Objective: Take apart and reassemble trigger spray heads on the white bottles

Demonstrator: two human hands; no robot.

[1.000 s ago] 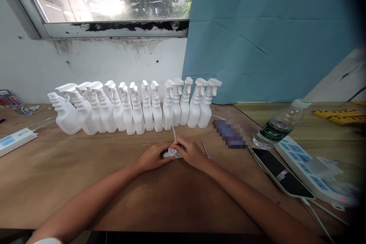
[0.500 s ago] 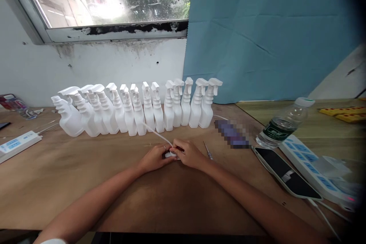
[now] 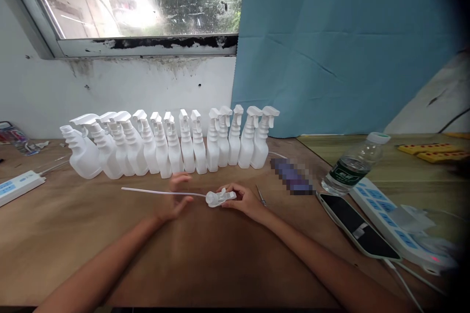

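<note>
Head view: right hand (image 3: 247,200) pinches the sprayer (image 3: 213,199); left hand (image 3: 171,204) (open) straddles its tube (image 3: 147,190).

A brown tabletop (image 3: 205,254) carried a row of upright white spray bottles (image 3: 174,151) along its back. In front of the row's right end lay a slim pointed tool (image 3: 261,196), then, farther right, a pixelated object (image 3: 293,176) and a phone (image 3: 358,225) (its screen dark, a white cable (image 3: 389,266) at its near end). A power strip (image 3: 20,187) lay at the left edge.
</note>
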